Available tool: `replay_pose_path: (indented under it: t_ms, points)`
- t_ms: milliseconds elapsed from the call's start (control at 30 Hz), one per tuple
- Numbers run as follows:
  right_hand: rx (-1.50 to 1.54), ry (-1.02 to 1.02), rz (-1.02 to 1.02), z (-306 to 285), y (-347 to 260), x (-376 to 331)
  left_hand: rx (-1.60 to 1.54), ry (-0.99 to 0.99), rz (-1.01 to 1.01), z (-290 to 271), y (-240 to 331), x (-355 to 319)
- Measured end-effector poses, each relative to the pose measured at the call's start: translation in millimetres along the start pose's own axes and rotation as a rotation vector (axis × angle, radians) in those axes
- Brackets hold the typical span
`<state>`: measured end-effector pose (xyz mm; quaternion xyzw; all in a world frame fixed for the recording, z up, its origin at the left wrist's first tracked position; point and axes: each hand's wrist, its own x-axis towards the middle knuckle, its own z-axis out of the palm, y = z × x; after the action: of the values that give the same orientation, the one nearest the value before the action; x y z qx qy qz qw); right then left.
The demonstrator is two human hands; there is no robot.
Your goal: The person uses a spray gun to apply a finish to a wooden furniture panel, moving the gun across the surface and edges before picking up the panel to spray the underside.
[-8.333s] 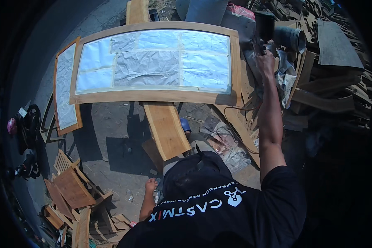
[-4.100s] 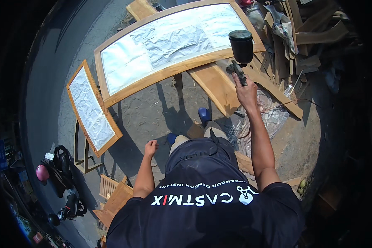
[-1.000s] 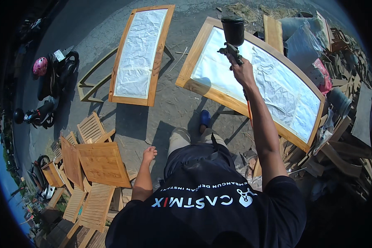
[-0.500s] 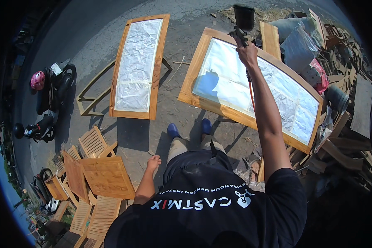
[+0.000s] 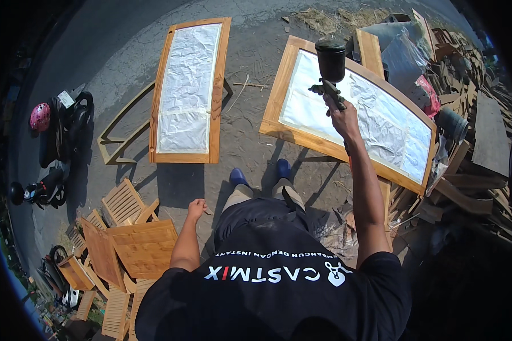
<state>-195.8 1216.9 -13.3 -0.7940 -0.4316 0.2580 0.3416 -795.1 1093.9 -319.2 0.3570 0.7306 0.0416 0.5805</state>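
spray gun raised over right-hand frame

moved slightly lower and leftward in view since half a second ago: spray gun (image 5: 328,74), with its black cup now over the upper left part of the large frame (image 5: 279,108). gripped by the handle in the right hand (image 5: 342,118), fingers wrapped tight, arm stretched forward. hanging loosely curled by the hip, touching nothing: left hand (image 5: 197,208). lying flat on the grey ground, two wooden frames, both filled with crinkled silvery-white sheeting: a narrow upright one (image 5: 217,91) to the left, and the broader tilted one to the right, resting on a plank (image 5: 368,52). blue shoes (image 5: 238,176) just short of the large frame's near edge. lower left, stacked slatted wooden chair parts (image 5: 128,238); beyond them, parked motorbikes (image 5: 60,142) with a pink helmet (image 5: 40,116). far right, a heap of scrap timber (image 5: 466,125), a red package (image 5: 428,96) and clear plastic sheet (image 5: 401,57) tucked at its edge.
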Motion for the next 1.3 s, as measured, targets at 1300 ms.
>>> replay_pose_path:
  t_ms: [1300]
  points:
    - [-0.289, 0.312, -0.186, 81, -57, 177, -0.026, -0.113, -0.103, -64, -45, 35]
